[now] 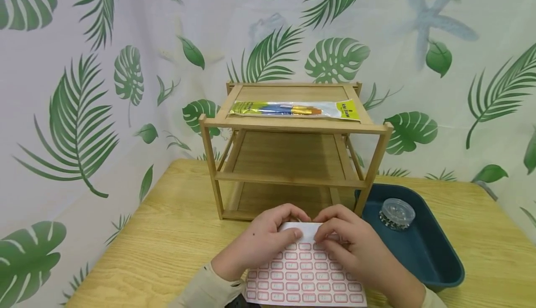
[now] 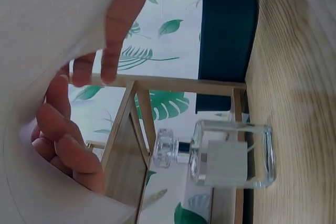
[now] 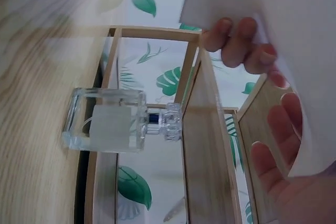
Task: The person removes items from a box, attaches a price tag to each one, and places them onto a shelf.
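Wooden rack (image 1: 289, 181) on table (image 1: 167, 233); brush pack (image 1: 293, 109) lying across top shelf (image 1: 289, 91). Dark blue tub (image 1: 418, 261) to rack's right, round clear jar (image 1: 397, 214) inside. Leaf-print curtain (image 1: 268, 52) behind.

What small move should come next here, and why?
Probably the right hand should peel up one of the upper labels while the left hand steadies the sheet: the left thumb lies on its blank top margin, and the right fingertips gather close to those labels.

Soft light, slightly hazy wrist views
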Demonstrator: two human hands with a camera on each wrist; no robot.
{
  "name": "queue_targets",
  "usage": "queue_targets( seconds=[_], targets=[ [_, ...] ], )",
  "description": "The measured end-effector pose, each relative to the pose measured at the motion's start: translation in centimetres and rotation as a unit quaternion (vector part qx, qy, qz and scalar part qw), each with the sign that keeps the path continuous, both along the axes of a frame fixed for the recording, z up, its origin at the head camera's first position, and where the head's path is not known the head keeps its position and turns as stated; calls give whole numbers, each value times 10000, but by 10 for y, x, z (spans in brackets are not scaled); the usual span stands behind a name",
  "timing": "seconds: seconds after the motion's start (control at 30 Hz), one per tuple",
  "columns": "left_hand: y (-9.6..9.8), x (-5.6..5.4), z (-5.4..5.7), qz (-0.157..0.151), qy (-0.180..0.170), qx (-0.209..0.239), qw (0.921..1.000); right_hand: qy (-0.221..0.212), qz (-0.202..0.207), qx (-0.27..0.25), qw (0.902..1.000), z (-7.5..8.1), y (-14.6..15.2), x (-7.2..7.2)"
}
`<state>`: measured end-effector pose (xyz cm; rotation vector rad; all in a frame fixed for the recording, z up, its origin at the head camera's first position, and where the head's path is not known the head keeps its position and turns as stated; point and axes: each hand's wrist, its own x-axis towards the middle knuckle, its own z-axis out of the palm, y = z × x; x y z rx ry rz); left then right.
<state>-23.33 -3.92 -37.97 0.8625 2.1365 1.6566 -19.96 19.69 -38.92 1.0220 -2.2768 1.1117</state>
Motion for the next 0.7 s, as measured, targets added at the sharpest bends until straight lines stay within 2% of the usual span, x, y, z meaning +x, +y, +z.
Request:
queue_targets(
  seconds=[0.13,0.4,0.57,0.7],
  targets=[
    [-2,0,2,165,97,-176,9997,-521,-30,-466,9975,6,3,3],
    [-19,-1,1,620,615,-837,9927,-1215,351,-1341,9829,12,12,2],
    [-42,-5,-7,615,617,-1147,9896,-1509,396,-1299,9792,12,14,-1],
    [-61,-11,-13,700,842,-1538,9820,-1768,-22,-868,9804,11,15,-2]
  ],
)
